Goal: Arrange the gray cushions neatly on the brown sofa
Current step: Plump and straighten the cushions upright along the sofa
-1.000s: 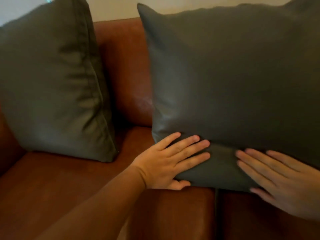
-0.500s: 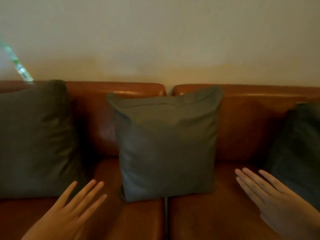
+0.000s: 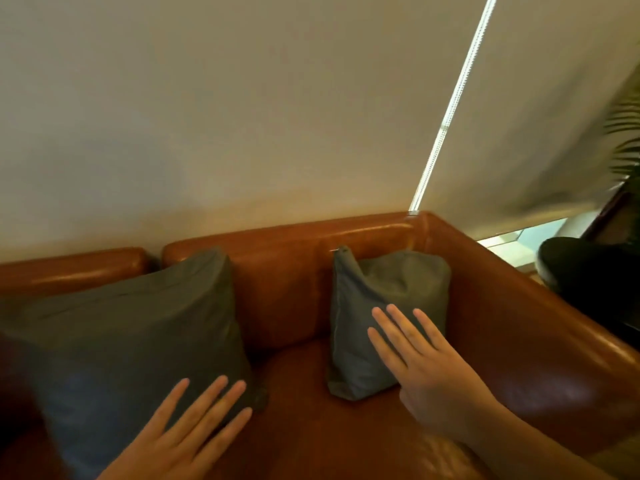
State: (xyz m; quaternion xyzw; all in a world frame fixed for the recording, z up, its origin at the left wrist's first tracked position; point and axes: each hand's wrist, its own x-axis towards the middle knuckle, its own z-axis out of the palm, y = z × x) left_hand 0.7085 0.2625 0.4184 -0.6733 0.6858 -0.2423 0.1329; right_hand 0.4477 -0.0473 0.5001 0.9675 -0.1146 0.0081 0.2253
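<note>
Gray cushions point(image 3: 388, 320) — right hand point(image 3: 429, 372) and left hand point(image 3: 180, 434) flat, fingers straight.

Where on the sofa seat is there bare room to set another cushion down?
Bare seat lies between the large cushion and the small cushion. Another strip runs right of the small cushion, along the armrest. The front is crowded by the left hand and right hand.

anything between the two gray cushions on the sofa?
Nothing: head view shows only bare brown sofa seat and backrest between the large cushion and the slumped corner cushion.
</note>
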